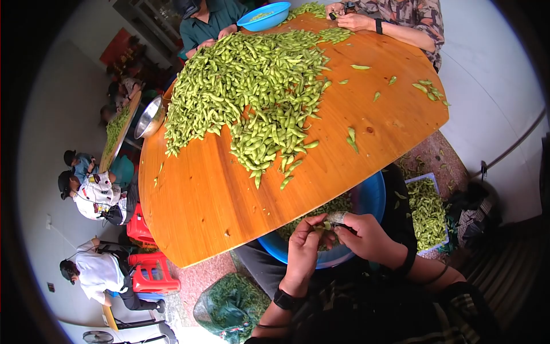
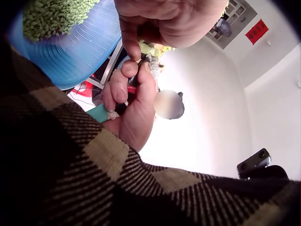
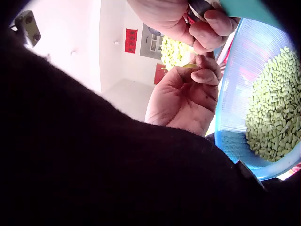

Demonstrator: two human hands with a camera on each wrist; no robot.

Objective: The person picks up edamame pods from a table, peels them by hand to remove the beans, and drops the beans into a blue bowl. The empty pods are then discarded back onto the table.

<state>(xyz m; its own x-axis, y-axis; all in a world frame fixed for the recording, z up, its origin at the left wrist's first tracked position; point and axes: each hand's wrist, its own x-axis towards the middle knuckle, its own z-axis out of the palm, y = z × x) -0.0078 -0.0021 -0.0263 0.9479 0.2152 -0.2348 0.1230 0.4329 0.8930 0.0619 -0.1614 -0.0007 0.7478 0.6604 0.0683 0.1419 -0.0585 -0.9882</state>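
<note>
Head view, pods (image 1: 240, 80) on table (image 1: 206, 198), pale wall (image 1: 48, 123)

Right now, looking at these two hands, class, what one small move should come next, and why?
Probably squeeze the green pod lightly so its beans drop out: the left hand pinches it, the right hand, gripping a small dark tool, is close beside it, and the blue basket below already holds loose beans.

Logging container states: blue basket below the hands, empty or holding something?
Partly full: shelled green beans are heaped in the blue basket, leaving some wall bare.
</note>
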